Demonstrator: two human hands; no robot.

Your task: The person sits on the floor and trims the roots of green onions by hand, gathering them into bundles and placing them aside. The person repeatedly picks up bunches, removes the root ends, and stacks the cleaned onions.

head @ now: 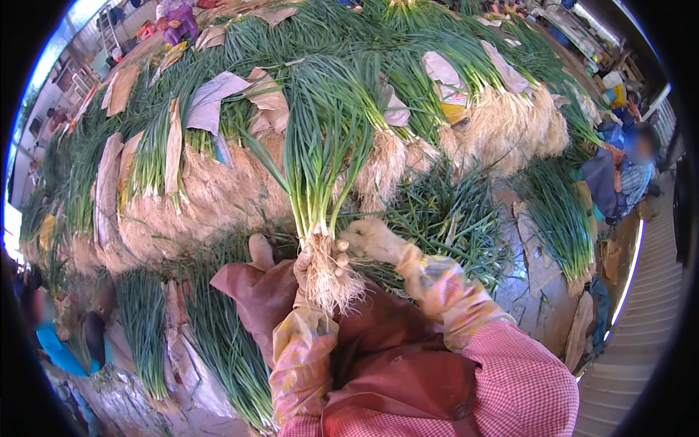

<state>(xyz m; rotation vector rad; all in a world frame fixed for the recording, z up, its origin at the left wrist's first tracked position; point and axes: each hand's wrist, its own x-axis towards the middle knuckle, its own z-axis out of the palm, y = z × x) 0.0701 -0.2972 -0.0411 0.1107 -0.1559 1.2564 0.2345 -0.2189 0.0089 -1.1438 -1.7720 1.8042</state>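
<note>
My left hand, in a pale glove, grips a bunch of green onions near its roots, with the leaves pointing away from me and the roots hanging over my lap. My right hand, gloved too, is at the right side of the root end, its fingers curled; whether it holds a stalk cannot be told. Patterned sleeve covers reach up both forearms. A dark red apron covers my lap. Behind the bunch lie heaped green onions with long tan roots.
Loose green leaves lie right of my hands. More bundles rest at the lower left and at the right. Sacking pieces lie among the heap. A person sits at the right, another at the left.
</note>
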